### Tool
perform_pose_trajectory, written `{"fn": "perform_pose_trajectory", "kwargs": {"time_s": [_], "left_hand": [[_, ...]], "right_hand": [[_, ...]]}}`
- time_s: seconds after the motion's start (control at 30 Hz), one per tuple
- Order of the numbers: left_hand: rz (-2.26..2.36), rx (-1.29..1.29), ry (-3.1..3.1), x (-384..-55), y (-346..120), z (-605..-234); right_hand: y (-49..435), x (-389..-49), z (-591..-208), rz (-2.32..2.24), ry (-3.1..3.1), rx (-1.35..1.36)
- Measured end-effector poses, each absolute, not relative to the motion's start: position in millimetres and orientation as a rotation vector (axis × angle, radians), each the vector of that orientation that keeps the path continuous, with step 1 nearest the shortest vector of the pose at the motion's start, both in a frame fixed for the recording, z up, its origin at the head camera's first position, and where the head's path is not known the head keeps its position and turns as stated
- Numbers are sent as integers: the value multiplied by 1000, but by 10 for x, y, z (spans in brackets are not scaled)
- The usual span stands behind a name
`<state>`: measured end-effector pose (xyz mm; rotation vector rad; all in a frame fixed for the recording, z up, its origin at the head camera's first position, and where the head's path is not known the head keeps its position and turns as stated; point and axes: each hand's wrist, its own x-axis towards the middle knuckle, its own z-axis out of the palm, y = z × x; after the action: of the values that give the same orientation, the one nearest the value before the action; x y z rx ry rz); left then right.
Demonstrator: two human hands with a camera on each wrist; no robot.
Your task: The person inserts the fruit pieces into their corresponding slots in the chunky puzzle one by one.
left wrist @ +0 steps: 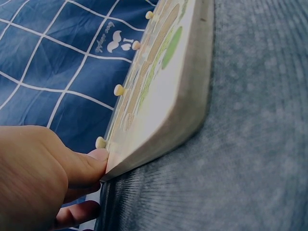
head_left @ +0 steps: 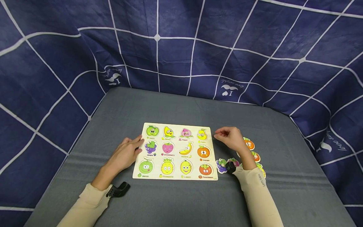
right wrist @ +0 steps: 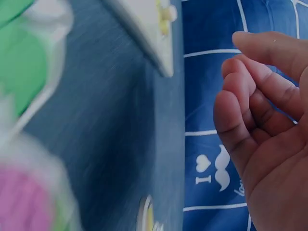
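A pale fruit puzzle board lies flat on the grey table, with knobbed fruit pieces such as a banana and an orange in its rows. At the board's left edge, my left hand rests with its fingertips touching the side. The thumb meets the edge near a corner in the left wrist view. Just beyond the upper right corner, above the table, hovers my right hand. Its fingers are loosely bent, with nothing between them and the thumb.
Several loose fruit pieces lie right of the board, including grapes and an orange-coloured piece. My right forearm partly covers them. A blue curtain with white lines surrounds the grey table.
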<state>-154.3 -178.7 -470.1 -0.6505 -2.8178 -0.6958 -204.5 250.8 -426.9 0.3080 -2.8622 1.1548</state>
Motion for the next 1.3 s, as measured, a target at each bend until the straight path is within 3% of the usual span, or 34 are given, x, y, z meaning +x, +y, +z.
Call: {"fn": "perform_pose_trajectory", "kwargs": {"time_s": [0.67,1.3], "left_hand": [[-680,-640,-2839,-1530,-1789,-4680],[-684,-633,-2865,-1540,-1786,-4718]], "right_hand": [[2840,-1337,-4455,1249,-2885,459],[2814,-1125,-4495,1095,-2966,640]]}}
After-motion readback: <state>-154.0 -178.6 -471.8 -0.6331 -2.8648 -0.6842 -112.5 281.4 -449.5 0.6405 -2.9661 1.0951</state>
